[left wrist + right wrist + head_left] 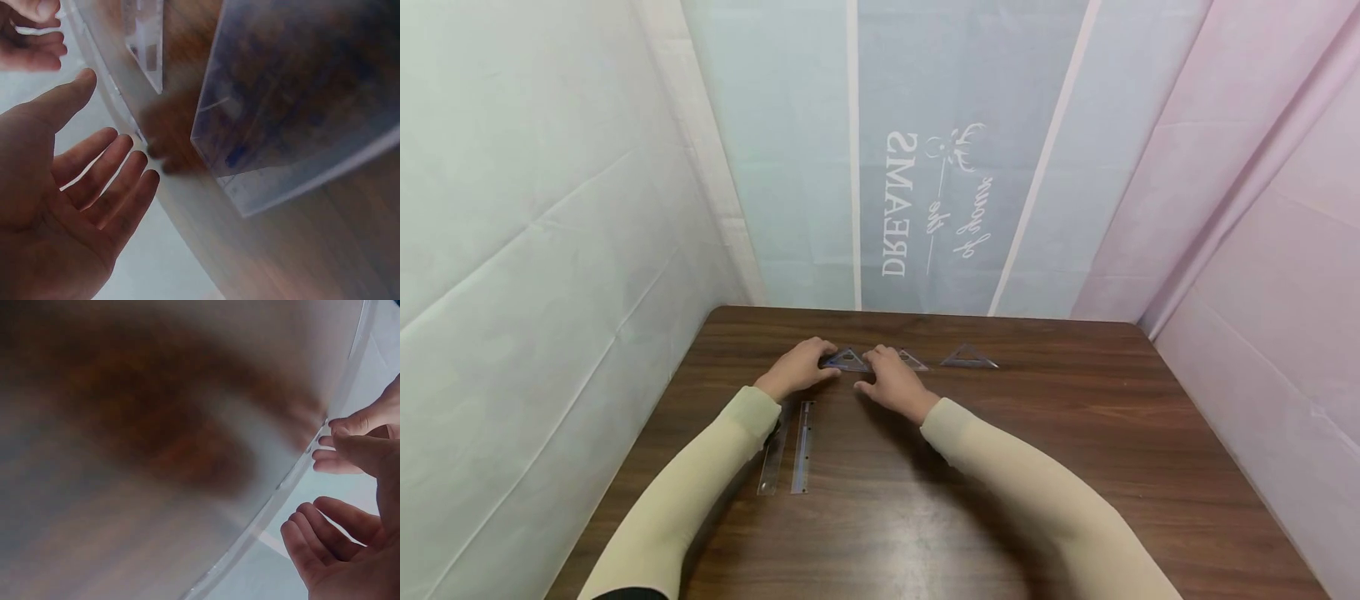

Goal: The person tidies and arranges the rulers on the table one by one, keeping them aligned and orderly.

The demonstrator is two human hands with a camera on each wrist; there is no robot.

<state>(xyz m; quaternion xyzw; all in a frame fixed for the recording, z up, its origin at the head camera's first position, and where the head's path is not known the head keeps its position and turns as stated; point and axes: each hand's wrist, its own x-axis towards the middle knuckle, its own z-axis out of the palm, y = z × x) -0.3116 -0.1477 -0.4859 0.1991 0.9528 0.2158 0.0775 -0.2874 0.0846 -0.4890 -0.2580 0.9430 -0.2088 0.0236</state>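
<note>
The set square (848, 360) between the hands is a flat, clear plastic triangle with a bluish tint, a paler rim and a small cut-out near its middle. It lies near the far edge of the tabletop (1075, 417), its long side toward the person. The left hand (801, 367) is at its left corner and the right hand (895, 383) at its right. Both are unclenched, fingers slightly bent and thumbs apart from them; I cannot tell how firmly any fingertip touches the plastic.

Only the head view shows the whole row: a second set square (913, 359) partly behind the right hand, and a third (970, 358) farther right. The left wrist view adds the open palm and a large, blurred clear plate with blue marks; the right wrist view shows mostly blurred wood.

Two clear rulers (802, 450) lie nearer the person, beside the left sleeve. Bare wood stretches rightward from the third triangle, while patterned cloth (797, 125) rises just beyond the far edge.
</note>
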